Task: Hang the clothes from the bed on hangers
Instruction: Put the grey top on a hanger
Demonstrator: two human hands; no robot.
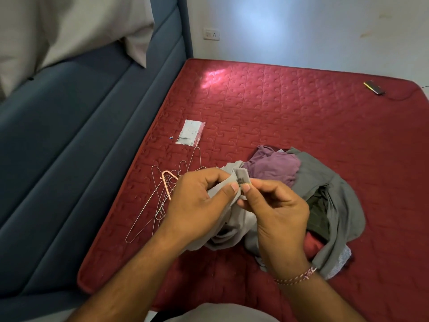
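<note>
A light grey garment [234, 225] hangs between both hands above the red mattress [290, 108]. My left hand [199, 205] grips its fabric, thumb on top. My right hand [276, 205] pinches the garment's collar label between thumb and forefinger. Behind them lies a pile of clothes: a purple piece [274, 167], a darker grey piece [334, 201], something dark green and something red beneath. Several thin wire hangers [157, 201] and one pink hanger [167, 180] lie on the mattress to the left of my left hand.
A small clear plastic packet [190, 132] lies beyond the hangers. A phone [374, 87] with a cable sits at the mattress's far right corner. A blue padded headboard [69, 147] runs along the left, with a white pillow [69, 26] on it.
</note>
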